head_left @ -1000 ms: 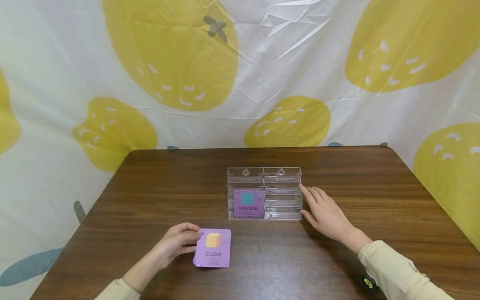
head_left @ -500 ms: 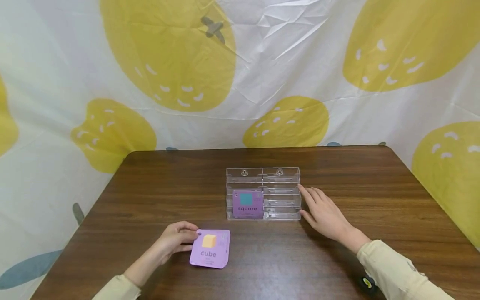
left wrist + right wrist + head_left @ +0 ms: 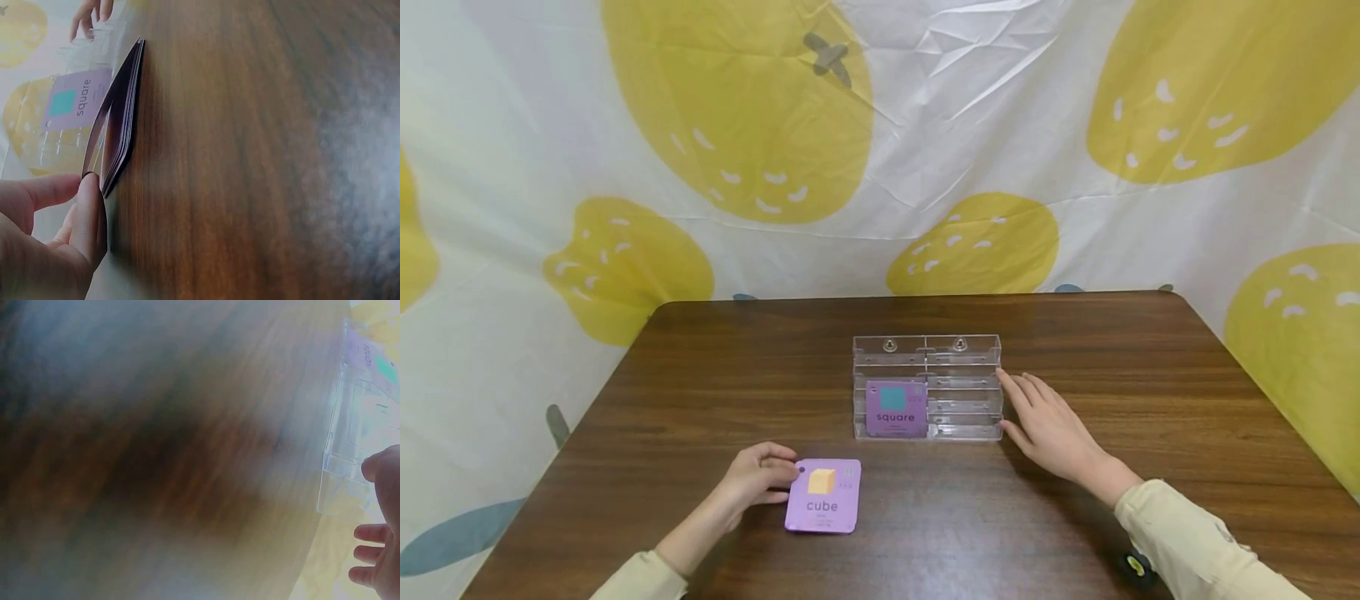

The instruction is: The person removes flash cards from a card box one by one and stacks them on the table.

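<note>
My left hand [image 3: 756, 481] pinches the left edge of the top card of a purple stack of flash cards [image 3: 823, 497], which lies on the table with a yellow cube and the word "cube" facing up. In the left wrist view, that top card [image 3: 94, 140] is raised at its edge between thumb and finger, apart from the rest of the stack [image 3: 127, 119]. A clear tiered card holder [image 3: 964, 408] stands farther back. It bears a purple "square" card [image 3: 897, 410] in its front left slot. My right hand [image 3: 1060, 429] rests against the holder's right side, fingers fairly straight.
The brown wooden table [image 3: 715, 367] has its far edge close to a white curtain [image 3: 820, 258] with yellow fruit prints. A small black object with a yellow-green mark [image 3: 1137, 567] sits beside the right sleeve.
The top "cube" card swung a little to the left and tilted, then came back nearly straight over the stack, the left hand staying at its edge. The right hand and holder look still.
</note>
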Demonstrator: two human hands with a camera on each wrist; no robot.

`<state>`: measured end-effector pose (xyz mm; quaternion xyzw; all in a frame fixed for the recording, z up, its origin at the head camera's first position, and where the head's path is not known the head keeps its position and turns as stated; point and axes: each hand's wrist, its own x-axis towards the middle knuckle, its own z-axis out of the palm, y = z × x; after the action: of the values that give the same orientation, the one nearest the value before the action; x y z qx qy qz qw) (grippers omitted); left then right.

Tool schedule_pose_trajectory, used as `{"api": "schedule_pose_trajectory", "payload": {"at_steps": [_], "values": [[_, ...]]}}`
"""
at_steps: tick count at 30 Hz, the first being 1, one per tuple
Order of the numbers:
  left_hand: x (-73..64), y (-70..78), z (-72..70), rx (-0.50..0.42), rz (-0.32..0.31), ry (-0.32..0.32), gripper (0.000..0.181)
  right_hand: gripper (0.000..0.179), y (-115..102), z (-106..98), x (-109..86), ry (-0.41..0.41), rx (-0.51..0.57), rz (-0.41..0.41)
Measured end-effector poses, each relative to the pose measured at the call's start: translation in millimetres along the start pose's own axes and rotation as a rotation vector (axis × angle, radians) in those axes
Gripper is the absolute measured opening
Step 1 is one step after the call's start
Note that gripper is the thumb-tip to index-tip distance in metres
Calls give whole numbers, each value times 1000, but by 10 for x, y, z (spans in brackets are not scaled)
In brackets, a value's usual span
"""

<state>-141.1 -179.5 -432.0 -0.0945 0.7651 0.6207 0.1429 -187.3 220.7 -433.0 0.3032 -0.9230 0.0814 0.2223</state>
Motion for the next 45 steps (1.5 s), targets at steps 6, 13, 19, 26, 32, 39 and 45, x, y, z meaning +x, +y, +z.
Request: {"api": "schedule_pose_trajectory", "payload": {"at_steps": [6, 13, 19, 26, 32, 39, 45], "values": [[-15, -6, -7, 22, 7, 0, 31, 69, 4, 7, 0, 6, 2, -3], [-28, -23, -17, 63, 25, 4, 29, 69, 3, 6, -3, 5, 6, 0], [-54, -27, -28, 96, 39, 4, 29, 69, 4, 11, -5, 8, 9, -3], [-79, -31, -37, 129, 49, 7, 29, 70, 6, 12, -1, 6, 20, 5], [-81, -42, -57, 147, 65, -4, 27, 70, 9, 18, -2, 7, 19, 7], [-71, -13, -44, 149, 75, 8, 24, 70, 10, 18, 2, 9, 14, -3], [-42, 95, -14, 157, 107, 5, 23, 70, 7, 19, -3, 12, 12, -3]]}}
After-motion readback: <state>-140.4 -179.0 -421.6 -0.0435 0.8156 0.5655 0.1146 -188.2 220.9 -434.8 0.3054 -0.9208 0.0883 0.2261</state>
